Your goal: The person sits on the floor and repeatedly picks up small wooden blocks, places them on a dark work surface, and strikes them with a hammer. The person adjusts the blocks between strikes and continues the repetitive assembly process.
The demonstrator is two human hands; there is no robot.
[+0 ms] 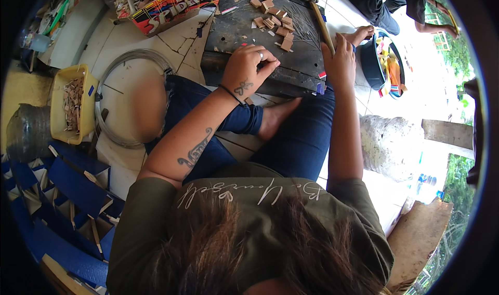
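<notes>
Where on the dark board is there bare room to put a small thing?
Mostly bare dark board shows between its left edge and the wooden blocks, above the left hand, and between the blocks and the near edge. Its upper right is crowded: blocks, thin wires and hammer lie close together.

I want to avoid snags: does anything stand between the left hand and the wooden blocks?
Nothing visible does. Black work surface shows between the left hand and the nearest wooden blocks. The thin wires and the hammer lie to the blocks' right.
</notes>
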